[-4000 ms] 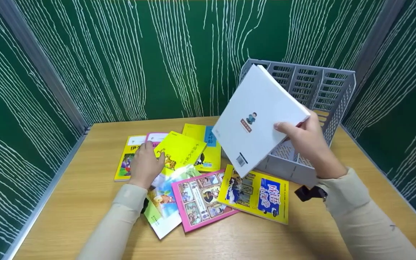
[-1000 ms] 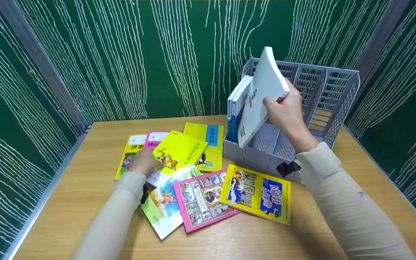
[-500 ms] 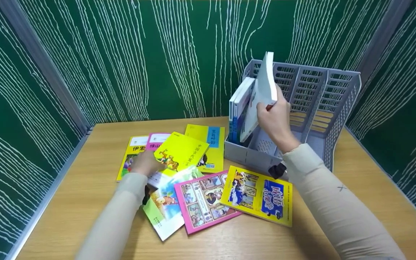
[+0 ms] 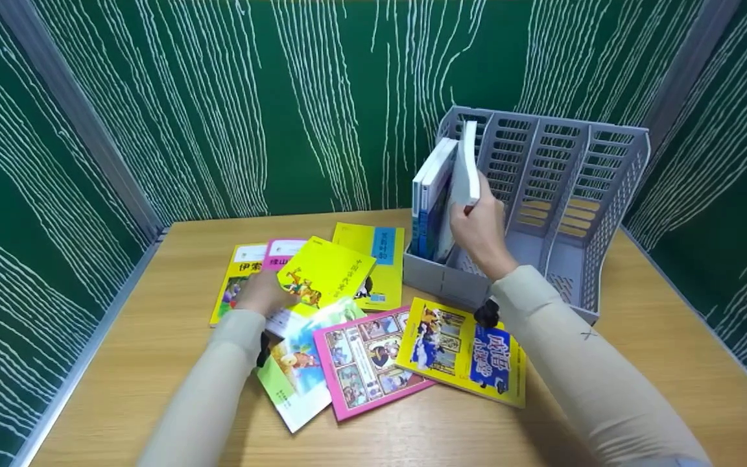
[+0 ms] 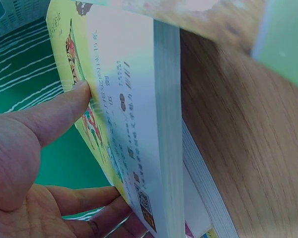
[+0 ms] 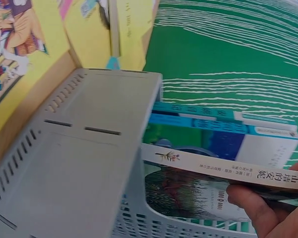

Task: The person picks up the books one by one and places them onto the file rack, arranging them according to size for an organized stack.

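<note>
My right hand (image 4: 478,230) grips a white-spined book (image 6: 216,166) by its near edge, thumb on one face. The book stands upright in the left compartment of a grey file rack (image 4: 454,285), right of blue-and-white books (image 4: 434,188). In the right wrist view the thumb lies against its dark picture cover. My left hand (image 4: 262,293) rests on the overlapping books at left. Its thumb touches the cover of a yellow book (image 4: 328,272), and its fairly straight fingers reach that book's edge in the left wrist view; some fingertips are hidden.
Around the left hand lie a yellow book (image 4: 227,295), a pink book (image 4: 284,248) and a green-and-blue book (image 4: 292,383). A pink-bordered book (image 4: 373,363) and another yellow book (image 4: 461,353) overlap before the rack. Green panels (image 4: 321,97) enclose the wooden table (image 4: 120,383).
The right hand has brought the white book from above the table into the rack's left compartment, lowering and straightening it beside the blue-and-white books. The left hand has stayed nearly still.
</note>
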A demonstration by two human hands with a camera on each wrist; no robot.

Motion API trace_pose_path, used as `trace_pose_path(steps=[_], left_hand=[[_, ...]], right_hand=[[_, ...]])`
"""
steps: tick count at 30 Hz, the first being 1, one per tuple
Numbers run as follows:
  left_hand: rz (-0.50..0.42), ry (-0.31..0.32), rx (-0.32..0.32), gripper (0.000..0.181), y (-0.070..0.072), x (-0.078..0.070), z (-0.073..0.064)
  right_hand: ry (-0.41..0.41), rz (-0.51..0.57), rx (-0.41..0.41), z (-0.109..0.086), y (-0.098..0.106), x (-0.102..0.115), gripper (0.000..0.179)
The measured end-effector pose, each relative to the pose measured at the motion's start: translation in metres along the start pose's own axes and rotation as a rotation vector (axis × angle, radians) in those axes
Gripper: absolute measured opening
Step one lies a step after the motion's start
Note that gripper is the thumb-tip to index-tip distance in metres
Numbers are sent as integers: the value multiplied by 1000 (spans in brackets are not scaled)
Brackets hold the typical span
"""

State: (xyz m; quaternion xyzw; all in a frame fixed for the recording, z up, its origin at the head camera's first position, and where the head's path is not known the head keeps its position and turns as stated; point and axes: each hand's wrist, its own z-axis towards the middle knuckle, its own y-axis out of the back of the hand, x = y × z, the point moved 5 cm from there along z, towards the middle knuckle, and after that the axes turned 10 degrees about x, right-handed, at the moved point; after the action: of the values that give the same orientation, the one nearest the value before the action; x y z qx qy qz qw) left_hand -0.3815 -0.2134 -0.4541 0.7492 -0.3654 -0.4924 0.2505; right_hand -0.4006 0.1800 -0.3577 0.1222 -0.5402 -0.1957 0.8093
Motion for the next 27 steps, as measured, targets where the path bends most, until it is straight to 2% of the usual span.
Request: trace_pose_path(steps=[4, 10, 17, 22, 27], left_hand=[[-27, 37, 26, 61, -1, 2, 0], [-51, 28, 25, 59, -1, 1, -2], [-56, 39, 32, 65, -1, 2, -2], [-84, 39, 37, 65, -1, 4, -1], [33, 20, 6, 66, 2, 3, 1]], right_hand=[[-48, -5, 37, 1, -8, -6, 64], [-72, -22, 72, 2, -18, -10, 68], [-92, -59, 110, 2, -24, -13, 71], [-139, -79, 157, 7, -27, -13, 64], [-198, -83, 204, 13, -27, -13, 57]])
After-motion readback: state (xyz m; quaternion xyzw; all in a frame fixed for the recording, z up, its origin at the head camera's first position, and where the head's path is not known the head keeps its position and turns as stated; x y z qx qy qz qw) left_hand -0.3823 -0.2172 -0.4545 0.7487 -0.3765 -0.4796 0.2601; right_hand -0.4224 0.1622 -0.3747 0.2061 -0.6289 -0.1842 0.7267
